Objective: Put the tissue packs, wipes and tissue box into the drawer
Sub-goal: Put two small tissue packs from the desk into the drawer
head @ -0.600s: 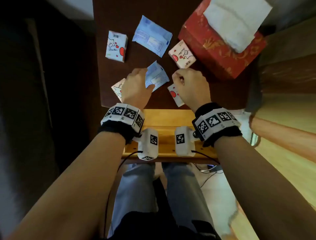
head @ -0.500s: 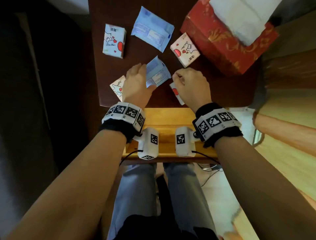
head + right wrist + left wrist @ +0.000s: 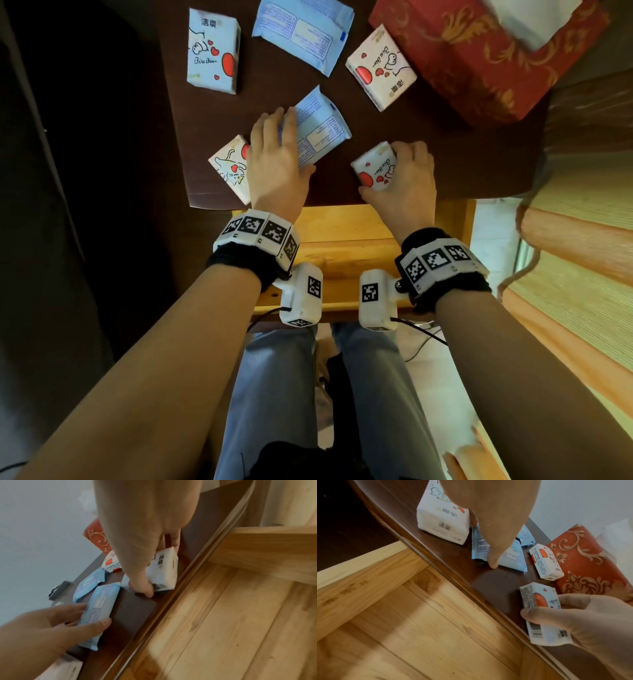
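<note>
On the dark table top [image 3: 342,99], my left hand [image 3: 291,147] pinches a small blue wipes pack [image 3: 320,132] between thumb and fingers; the same pack [image 3: 101,608] shows in the right wrist view. My right hand [image 3: 382,169] grips a white tissue pack [image 3: 375,168] with red hearts near the table's front edge, also seen as the tissue pack [image 3: 539,601] from the left wrist. Below both hands the light wooden drawer [image 3: 346,240] stands open. The red tissue box [image 3: 479,58] sits at the far right.
A cat-print tissue pack [image 3: 229,168] lies left of my left hand. Farther back lie another tissue pack [image 3: 212,51], a larger blue wipes pack [image 3: 303,34] and a third tissue pack [image 3: 380,68]. The drawer's floor [image 3: 402,622] is bare wood. A wooden bed edge [image 3: 575,240] is on the right.
My right hand has closed round the tissue pack and turned it near the front edge. My left thumb has come round the small wipes pack.
</note>
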The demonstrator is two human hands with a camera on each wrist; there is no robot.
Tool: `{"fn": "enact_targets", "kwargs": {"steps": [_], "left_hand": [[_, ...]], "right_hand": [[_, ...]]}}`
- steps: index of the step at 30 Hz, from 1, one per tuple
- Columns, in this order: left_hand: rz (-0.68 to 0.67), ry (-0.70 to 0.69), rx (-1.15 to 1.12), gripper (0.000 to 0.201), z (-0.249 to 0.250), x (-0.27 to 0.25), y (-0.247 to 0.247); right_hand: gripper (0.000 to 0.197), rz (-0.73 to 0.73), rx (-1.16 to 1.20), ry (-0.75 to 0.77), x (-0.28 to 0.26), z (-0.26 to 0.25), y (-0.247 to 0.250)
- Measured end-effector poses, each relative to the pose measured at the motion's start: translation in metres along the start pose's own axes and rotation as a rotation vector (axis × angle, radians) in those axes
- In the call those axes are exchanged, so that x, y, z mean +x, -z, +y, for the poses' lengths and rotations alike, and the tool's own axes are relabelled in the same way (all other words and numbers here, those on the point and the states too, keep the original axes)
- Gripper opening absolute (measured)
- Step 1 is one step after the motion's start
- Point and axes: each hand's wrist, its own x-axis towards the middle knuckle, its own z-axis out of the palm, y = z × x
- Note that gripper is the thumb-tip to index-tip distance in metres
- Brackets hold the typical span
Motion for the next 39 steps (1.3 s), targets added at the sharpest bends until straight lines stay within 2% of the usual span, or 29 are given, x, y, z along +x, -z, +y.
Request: {"fn": "enact_targets", "kwargs": {"steps": [5,7,10,11,12,14,17,19,21,23,26,28,31,34,36,39], "left_hand": [[-0.026,-0.007,0.009,0.075,0.003,0.0,0.002],[0.004,-0.013,-0.028,0.067,0.005,0.0,0.005],[0.197,-0.088,-0.15,0.048,0.011,-0.002,0.014],[0.22,-0.116,-0.24,0.047,0.015,-0.002,0.018],[0.179,-0.124,-0.353,0.047,0.019,-0.002,0.023],[-0.001,-0.107,-0.543,0.048,0.031,-0.002,0.032],[-0.211,-0.107,-0.513,0.05,0.045,0.001,0.036],[-0.264,-0.113,-0.49,0.051,0.05,0.004,0.034],[-0.275,-0.09,-0.581,0.044,0.05,0.006,0.033],[-0.266,-0.038,-0.773,0.029,0.047,0.005,0.033],[-0.275,0.052,-0.985,0.023,0.037,0.002,0.034],[-0.326,0.107,-1.013,0.027,0.034,-0.001,0.036],[-0.386,0.191,-0.946,0.034,0.035,-0.004,0.037],[-0.372,0.194,-0.885,0.033,0.034,-0.004,0.039],[-0.32,0.185,-0.846,0.025,0.026,-0.001,0.042],[-0.075,0.235,-0.785,0.025,0.01,0.006,0.05]], "right_hand": [[0.054,-0.075,0.474,-0.057,-0.01,0.001,0.01],[0.046,-0.104,0.592,-0.032,-0.014,-0.003,0.016],[0.06,-0.118,0.583,0.052,-0.014,-0.009,0.025],[0.067,-0.129,0.549,0.088,-0.012,-0.01,0.028],[0.07,-0.145,0.516,0.122,-0.011,-0.012,0.03],[0.072,-0.179,0.472,0.176,-0.008,-0.015,0.035],[0.075,-0.189,0.477,0.205,-0.005,-0.016,0.04],[0.084,-0.155,0.513,0.202,-0.003,-0.014,0.043],[0.087,-0.119,0.572,0.163,-0.002,-0.01,0.045],[0.075,-0.101,0.686,0.074,-0.001,-0.007,0.045],[0.045,-0.204,0.942,-0.059,-0.002,-0.009,0.046],[0.033,-0.232,1.021,-0.072,-0.001,-0.014,0.045],[0.025,-0.17,1.066,-0.063,0.001,-0.024,0.042],[0.029,-0.172,1.029,-0.029,0.004,-0.033,0.036],[0.031,-0.184,1.004,-0.014,0.007,-0.04,0.031],[0.032,-0.156,1.066,-0.058,0.016,-0.05,0.026]]}}
